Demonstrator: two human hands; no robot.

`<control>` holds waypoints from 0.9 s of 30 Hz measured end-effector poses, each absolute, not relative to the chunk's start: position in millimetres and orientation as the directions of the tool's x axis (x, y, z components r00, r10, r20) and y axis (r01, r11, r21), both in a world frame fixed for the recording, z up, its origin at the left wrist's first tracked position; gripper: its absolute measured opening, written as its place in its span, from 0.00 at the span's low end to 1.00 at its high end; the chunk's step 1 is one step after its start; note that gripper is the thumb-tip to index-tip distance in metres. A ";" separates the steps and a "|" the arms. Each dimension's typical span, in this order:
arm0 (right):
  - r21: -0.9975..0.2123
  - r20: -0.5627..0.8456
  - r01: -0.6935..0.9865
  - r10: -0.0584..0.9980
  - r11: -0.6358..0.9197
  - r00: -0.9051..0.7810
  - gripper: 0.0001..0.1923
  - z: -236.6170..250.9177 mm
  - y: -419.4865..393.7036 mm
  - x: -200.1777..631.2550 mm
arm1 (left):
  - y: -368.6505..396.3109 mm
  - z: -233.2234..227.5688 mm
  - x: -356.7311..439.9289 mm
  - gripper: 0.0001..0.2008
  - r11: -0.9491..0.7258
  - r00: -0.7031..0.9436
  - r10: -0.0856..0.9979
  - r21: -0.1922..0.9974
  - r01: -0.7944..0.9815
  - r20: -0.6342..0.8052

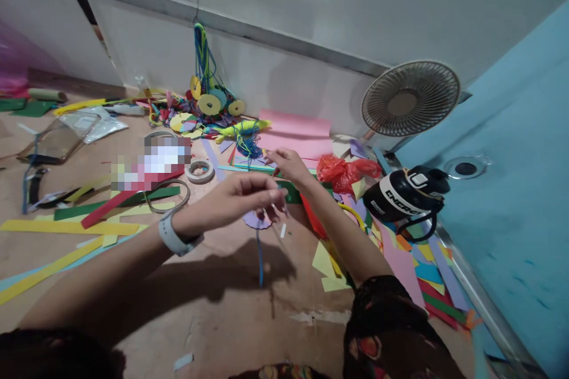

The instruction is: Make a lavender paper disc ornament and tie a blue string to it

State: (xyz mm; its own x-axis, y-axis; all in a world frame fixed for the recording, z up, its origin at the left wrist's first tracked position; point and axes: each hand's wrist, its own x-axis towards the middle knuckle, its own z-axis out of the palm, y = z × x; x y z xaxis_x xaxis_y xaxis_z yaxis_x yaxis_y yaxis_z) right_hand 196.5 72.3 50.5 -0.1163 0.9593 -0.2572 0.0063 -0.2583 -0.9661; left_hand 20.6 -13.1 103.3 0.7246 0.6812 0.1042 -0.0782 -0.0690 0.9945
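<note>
My left hand [249, 198], with a pale watch on its wrist, has its fingers curled together in a pinch over a purple paper disc [255, 222]. A blue cord [260, 260] hangs down below the disc. The fingers hide the disc's upper part. Farther forward, my right hand [287, 163] reaches out with thumb and fingertips a little apart. Its fingertips are beside a tangle of blue cords [249, 145], next to a neon-yellow bundle [240, 129]. Whether they touch a cord I cannot tell.
Paper strips [66, 226] lie on the left, near tape rolls [199, 171]. Corded paper discs [208, 104] hang at the back wall. On the right are a red plastic bag [347, 173], a black-and-white jug [402, 195], a fan [409, 99] and paper scraps [402, 266].
</note>
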 end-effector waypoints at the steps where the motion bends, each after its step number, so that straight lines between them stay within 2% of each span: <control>1: -0.994 -0.108 0.016 0.978 -0.107 -0.181 0.05 57.3 61.5 198.7 | -7.0 103.6 17.7 0.13 -0.032 0.719 0.691 0.996 -0.079 0.079; 2: -1.000 -0.002 0.025 0.961 0.005 -0.277 0.08 63.3 51.5 200.3 | -2.2 103.8 15.0 0.13 -0.011 0.731 0.679 0.996 -0.083 0.069; 3: -0.998 0.039 0.035 0.917 0.057 -0.397 0.13 68.4 42.5 201.3 | 1.7 103.9 12.7 0.13 0.010 0.750 0.660 0.997 -0.073 0.048; 6: -0.988 -0.006 0.126 0.803 0.086 -0.596 0.28 79.0 24.4 202.3 | 11.3 103.1 8.0 0.13 0.068 0.718 0.695 0.991 -0.113 0.034; 8: -0.987 0.005 0.124 0.779 0.106 -0.627 0.27 84.8 18.9 203.6 | 18.9 100.3 5.8 0.12 0.142 0.672 0.741 0.975 -0.172 0.011; 10: -0.989 0.059 0.068 0.776 0.130 -0.629 0.21 91.6 15.7 206.9 | 28.4 95.6 4.2 0.11 0.169 0.630 0.776 0.962 -0.216 0.005; 12: -0.990 0.098 0.018 0.781 0.138 -0.616 0.16 99.4 12.7 211.6 | 38.5 90.2 3.9 0.10 0.116 0.607 0.794 0.971 -0.210 0.036; 15: -0.987 0.140 -0.013 0.820 0.160 -0.555 0.15 110.6 7.3 218.8 | 51.8 83.2 8.4 0.12 -0.113 0.503 0.843 0.978 -0.176 0.188; 17: -0.982 0.170 -0.019 0.844 0.186 -0.508 0.16 115.7 4.3 221.9 | 58.2 79.8 15.3 0.14 -0.204 0.470 0.844 0.965 -0.166 0.259; 21: -0.979 0.201 -0.051 0.875 0.199 -0.441 0.18 119.4 3.1 223.1 | 66.3 74.0 33.9 0.16 -0.220 0.533 0.800 0.961 -0.165 0.275; 27: -0.976 0.212 -0.119 0.927 0.184 -0.309 0.16 124.9 4.1 227.2 | 75.1 64.6 42.7 0.16 -0.266 0.636 0.721 0.957 -0.112 0.274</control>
State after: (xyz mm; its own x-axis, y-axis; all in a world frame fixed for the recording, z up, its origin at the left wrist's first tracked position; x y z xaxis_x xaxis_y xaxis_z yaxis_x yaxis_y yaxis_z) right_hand 227.2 4.1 124.9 -0.3090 0.9271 0.2124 -0.1186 0.1840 -0.9757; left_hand 42.7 75.1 64.6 0.6359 0.7213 0.2745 -0.1116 -0.2660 0.9575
